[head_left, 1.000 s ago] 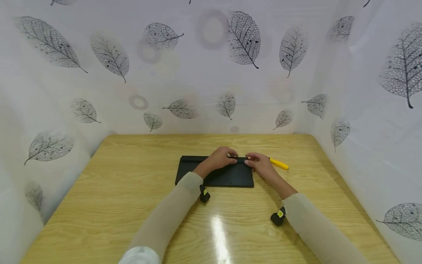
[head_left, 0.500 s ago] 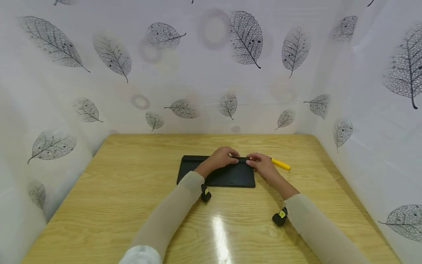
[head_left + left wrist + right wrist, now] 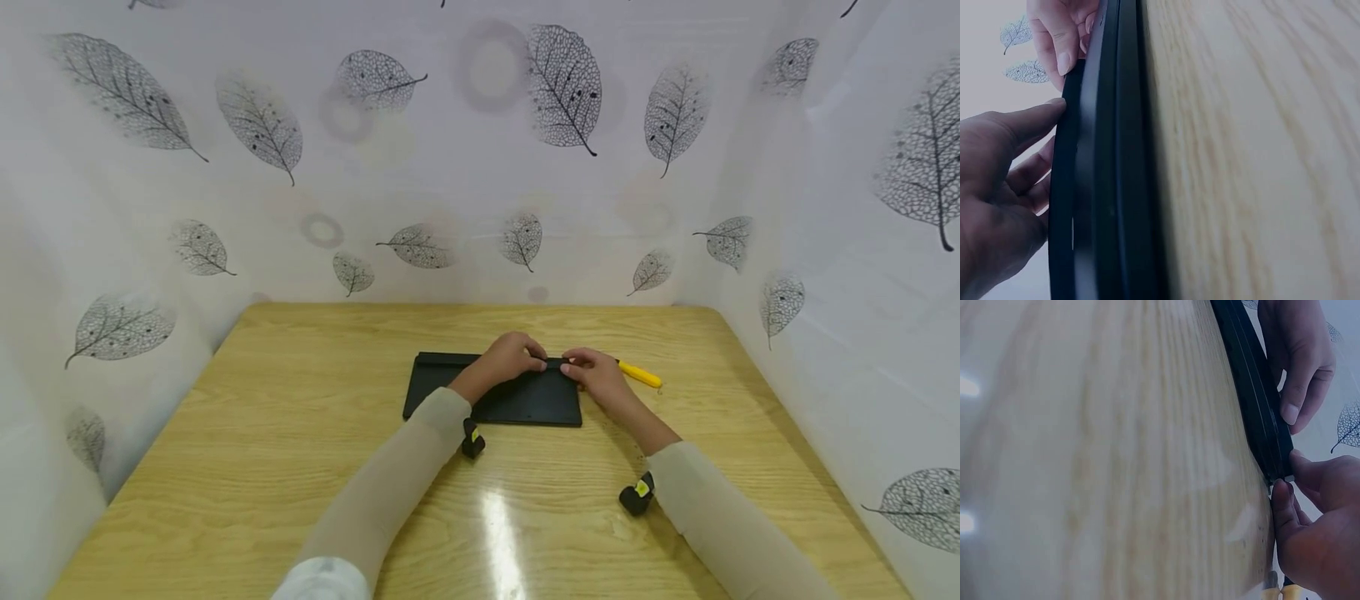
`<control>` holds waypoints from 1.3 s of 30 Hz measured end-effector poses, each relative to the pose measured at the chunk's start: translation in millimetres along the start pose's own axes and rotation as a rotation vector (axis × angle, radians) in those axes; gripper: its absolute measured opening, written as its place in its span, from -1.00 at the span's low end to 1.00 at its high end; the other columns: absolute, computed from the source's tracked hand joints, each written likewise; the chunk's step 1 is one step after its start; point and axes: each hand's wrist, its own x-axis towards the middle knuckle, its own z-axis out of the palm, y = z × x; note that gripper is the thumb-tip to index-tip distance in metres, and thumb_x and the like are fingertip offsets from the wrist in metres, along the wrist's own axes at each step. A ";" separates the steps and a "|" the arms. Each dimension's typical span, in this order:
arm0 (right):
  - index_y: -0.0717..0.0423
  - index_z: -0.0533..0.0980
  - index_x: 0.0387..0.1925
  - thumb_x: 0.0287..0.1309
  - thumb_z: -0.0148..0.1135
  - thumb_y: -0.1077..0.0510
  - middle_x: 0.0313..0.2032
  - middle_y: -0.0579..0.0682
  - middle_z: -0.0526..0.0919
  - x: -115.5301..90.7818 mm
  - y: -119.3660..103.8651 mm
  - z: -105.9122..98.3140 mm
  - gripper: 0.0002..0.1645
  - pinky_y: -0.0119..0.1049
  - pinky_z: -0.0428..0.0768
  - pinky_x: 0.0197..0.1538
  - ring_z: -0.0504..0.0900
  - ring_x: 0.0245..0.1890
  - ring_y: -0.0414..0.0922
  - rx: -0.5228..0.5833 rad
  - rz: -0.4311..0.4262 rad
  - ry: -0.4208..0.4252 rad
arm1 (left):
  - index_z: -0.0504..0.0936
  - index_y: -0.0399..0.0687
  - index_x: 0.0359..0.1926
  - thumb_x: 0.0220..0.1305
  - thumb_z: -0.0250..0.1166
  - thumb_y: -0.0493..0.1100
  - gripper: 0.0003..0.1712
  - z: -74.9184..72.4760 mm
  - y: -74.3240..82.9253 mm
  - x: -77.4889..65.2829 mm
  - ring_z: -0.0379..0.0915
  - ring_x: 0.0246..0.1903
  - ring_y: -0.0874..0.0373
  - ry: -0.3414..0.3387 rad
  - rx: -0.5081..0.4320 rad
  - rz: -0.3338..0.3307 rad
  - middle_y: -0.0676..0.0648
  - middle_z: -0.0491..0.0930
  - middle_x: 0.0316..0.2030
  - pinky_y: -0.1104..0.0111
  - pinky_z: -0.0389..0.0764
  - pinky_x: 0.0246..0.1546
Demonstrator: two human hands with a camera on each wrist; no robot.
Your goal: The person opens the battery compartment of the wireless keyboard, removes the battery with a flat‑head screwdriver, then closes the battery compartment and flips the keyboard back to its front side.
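Observation:
A flat black rectangular panel (image 3: 528,407) lies on the wooden table, with a narrow black strip (image 3: 444,359) running along its far edge. My left hand (image 3: 504,358) pinches this strip right of the panel's middle, thumb on the near side and fingers behind. At the strip's right end, my right hand (image 3: 600,379) pinches the corner between thumb and fingers. In the left wrist view the strip (image 3: 1063,187) stands up slightly from the panel body, a thin gap showing beside it. The right wrist view shows the right thumb and finger at the black corner (image 3: 1279,464).
A yellow-handled tool (image 3: 640,373) lies just right of the right hand, its far end hidden behind the fingers. The wooden table (image 3: 300,467) extends around the panel. Leaf-patterned white curtains (image 3: 465,167) enclose the back and both sides.
Both hands keep nearly the same hold on the strip. The left wrist has shifted slightly right; the whole view has also drifted a little. The panel stays in place.

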 end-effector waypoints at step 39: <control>0.13 0.53 0.25 0.41 0.23 0.07 -0.05 0.15 0.57 -1.3 1.4 -2.6 -0.55 -0.27 0.59 -0.15 0.56 -0.20 -0.03 -0.042 -0.018 -0.020 | 0.68 -0.10 -0.04 0.40 0.31 -0.14 -0.81 -5.0 -3.3 7.1 0.51 -0.22 0.16 -0.113 -0.125 0.016 -0.05 0.66 -0.12 0.36 0.52 -0.20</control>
